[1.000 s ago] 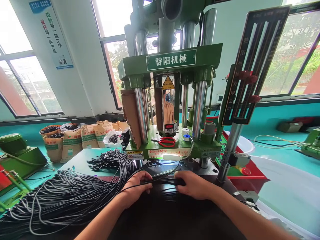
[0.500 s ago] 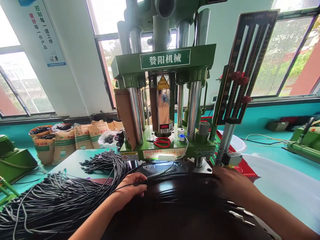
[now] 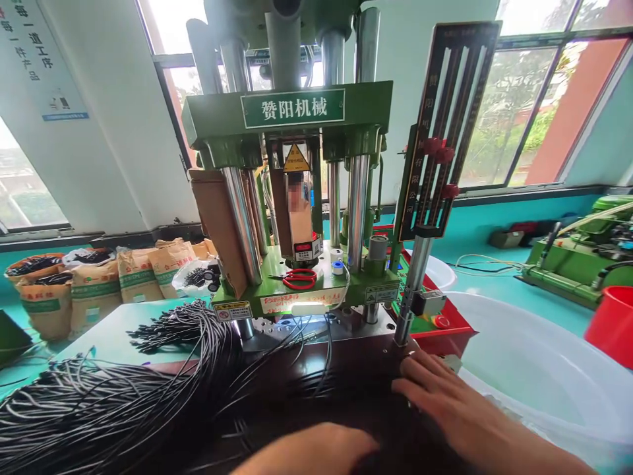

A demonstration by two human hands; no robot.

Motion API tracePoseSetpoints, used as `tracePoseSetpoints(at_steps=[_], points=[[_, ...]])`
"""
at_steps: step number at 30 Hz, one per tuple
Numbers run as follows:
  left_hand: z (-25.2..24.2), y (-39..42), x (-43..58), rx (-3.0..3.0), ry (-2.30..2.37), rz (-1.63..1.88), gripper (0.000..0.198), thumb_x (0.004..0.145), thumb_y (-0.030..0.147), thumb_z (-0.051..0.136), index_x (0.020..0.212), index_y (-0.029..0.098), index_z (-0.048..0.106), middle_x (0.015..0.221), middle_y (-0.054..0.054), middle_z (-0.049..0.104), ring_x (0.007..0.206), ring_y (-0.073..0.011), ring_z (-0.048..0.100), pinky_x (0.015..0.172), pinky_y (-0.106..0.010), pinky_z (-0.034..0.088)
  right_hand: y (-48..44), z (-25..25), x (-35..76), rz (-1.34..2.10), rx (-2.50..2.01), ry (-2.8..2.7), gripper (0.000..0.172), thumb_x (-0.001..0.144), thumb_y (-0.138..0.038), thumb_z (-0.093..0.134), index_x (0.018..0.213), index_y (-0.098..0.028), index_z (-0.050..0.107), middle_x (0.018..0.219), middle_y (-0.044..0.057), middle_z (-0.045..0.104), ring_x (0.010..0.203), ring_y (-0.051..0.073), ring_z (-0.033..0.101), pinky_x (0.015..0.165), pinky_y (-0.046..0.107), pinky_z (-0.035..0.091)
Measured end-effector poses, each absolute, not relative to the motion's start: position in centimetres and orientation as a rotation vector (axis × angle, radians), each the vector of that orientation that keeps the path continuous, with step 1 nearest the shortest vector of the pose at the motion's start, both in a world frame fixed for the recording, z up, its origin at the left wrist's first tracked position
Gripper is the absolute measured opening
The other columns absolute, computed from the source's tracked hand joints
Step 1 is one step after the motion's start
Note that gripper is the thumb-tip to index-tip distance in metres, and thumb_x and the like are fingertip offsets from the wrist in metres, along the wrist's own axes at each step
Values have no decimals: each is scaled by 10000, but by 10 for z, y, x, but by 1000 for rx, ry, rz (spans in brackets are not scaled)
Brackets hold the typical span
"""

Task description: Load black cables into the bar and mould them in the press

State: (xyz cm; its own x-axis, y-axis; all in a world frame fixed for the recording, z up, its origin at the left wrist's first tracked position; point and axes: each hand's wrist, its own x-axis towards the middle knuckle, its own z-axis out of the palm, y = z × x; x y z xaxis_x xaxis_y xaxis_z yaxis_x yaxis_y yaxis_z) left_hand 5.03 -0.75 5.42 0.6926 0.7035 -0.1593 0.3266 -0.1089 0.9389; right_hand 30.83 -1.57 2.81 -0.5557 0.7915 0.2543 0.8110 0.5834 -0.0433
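Note:
My right hand (image 3: 438, 392) lies over the dark tabletop near the foot of the gauge post, its fingers stretched out and nothing visible in them. At the bottom middle my left hand (image 3: 321, 452) is smeared by motion, with its fingers hidden. Several thin black cables (image 3: 328, 356) run out from the green press (image 3: 217, 122) onto the dark work surface (image 3: 291, 402). To the left lies a large bundle of black cables (image 3: 148, 402), and a second bunch of cable ends (image 3: 168, 330) sits behind it. Red-handled scissors (image 3: 299, 280) rest on the press's lower plate.
A slotted gauge panel (image 3: 448, 132) stands on a metal post to the right. Beside it are a red control box (image 3: 457, 336) and a large white tub (image 3: 558, 369). Paper sacks (image 3: 93, 290) line the left wall. A red bucket (image 3: 613, 330) stands far right.
My left hand has let go of the cable and moved down and right, close to my right hand. My right hand has come down from the post. The view has turned right.

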Motion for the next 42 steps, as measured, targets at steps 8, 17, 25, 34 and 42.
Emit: tracePoseSetpoints(at_steps=[8, 17, 25, 34, 42], points=[[-6, -19, 124, 1561, 922, 545, 195, 764, 300, 590, 904, 170, 632, 721, -41, 645, 654, -174, 556, 622, -278, 400, -17, 37, 330, 500, -1434, -2272, 513, 785, -140, 571, 1257, -339, 551, 1304, 29, 548, 1266, 265, 424, 1073, 455, 343], [-15, -13, 107, 975, 572, 544, 542, 664, 590, 701, 917, 129, 568, 689, -63, 662, 483, -88, 532, 513, -209, 362, -16, 18, 290, 838, -1442, -1704, 273, 931, -475, 417, 1053, -260, 534, 881, -8, 644, 829, 169, 603, 780, 298, 477], [-35, -5, 112, 790, 616, 680, 540, 594, 516, 790, 913, 145, 562, 706, -35, 643, 530, -114, 583, 577, -279, 484, -13, 1, 266, 550, -1492, -1749, 175, 928, -429, 428, 855, -271, 437, 693, -49, 589, 626, 164, 575, 643, 286, 444], [-23, -6, 110, 870, 670, 645, 461, 599, 397, 799, 853, 169, 490, 680, -15, 622, 474, -120, 572, 511, -257, 445, -1, -2, 249, 663, -1472, -1459, 222, 881, -472, 497, 832, -255, 509, 793, -5, 667, 701, 185, 639, 673, 294, 501], [-23, -7, 114, 725, 641, 714, 591, 483, 441, 821, 904, 130, 547, 624, -18, 614, 404, -107, 524, 456, -244, 387, -3, -7, 244, 759, -1380, -1645, 235, 933, -439, 418, 942, -254, 564, 961, 33, 683, 902, 207, 640, 808, 308, 496]])
